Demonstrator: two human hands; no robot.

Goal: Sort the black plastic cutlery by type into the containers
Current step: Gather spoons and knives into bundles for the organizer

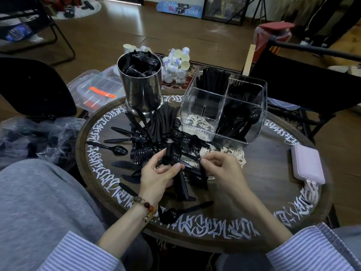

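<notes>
Your left hand (159, 173) grips a stacked bundle of spoons (176, 167) at the table's centre, and your right hand (220, 169) beside it pinches one more spoon (196, 146) by the handle. At twelve o'clock, the loose pile (148, 137) of mixed cutlery is unsorted. At one o'clock, the clear divided container (224, 106) already holds knives, forks and spoons, so you look roughly midway.

Left hand (156, 173) grips stacked spoons (175, 165) — right hand (220, 169) pinches another spoon (195, 145).
</notes>
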